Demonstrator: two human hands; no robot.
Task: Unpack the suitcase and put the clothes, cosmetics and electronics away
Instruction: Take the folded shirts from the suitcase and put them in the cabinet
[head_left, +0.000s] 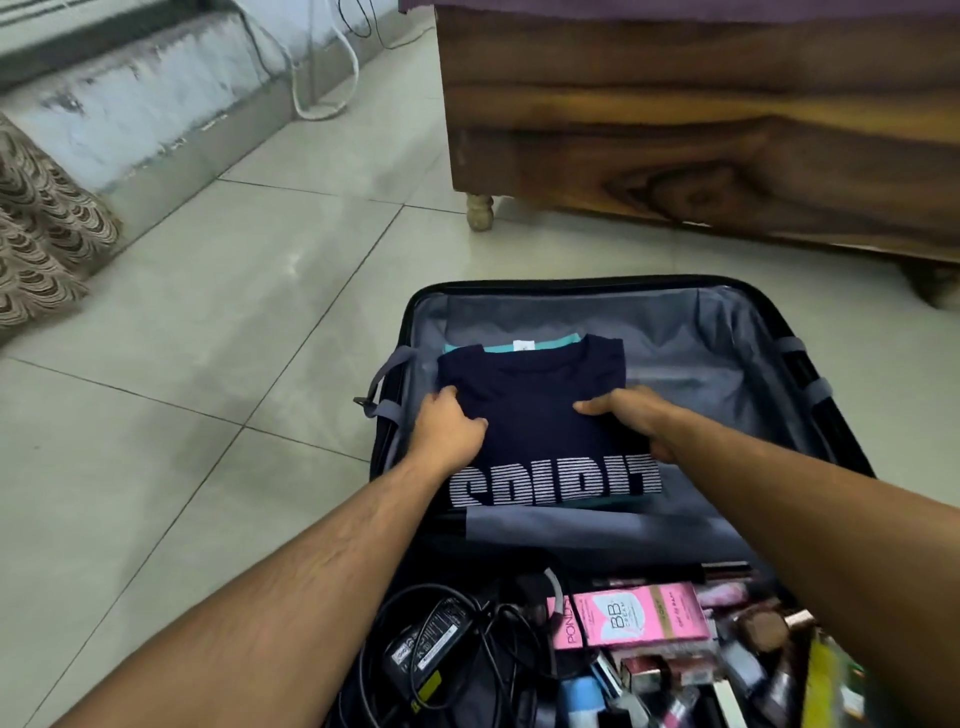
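A black suitcase (691, 312) lies open on the tiled floor. In its far half a folded navy T-shirt (540, 410) with striped white letters tops a teal garment (550, 341). My left hand (449, 423) grips the shirt's left edge, thumb on top. My right hand (623, 418) grips its right edge. The near half holds a black power adapter (428, 642) with tangled cables, a pink BB cream box (631, 616) and several small cosmetics (660, 675).
A wooden bed frame (701, 119) on short legs stands just beyond the suitcase. A patterned cushion (41, 228) lies at the far left. White and black cables (337, 62) hang by the back wall. Bare floor tiles (208, 338) stretch to the left.
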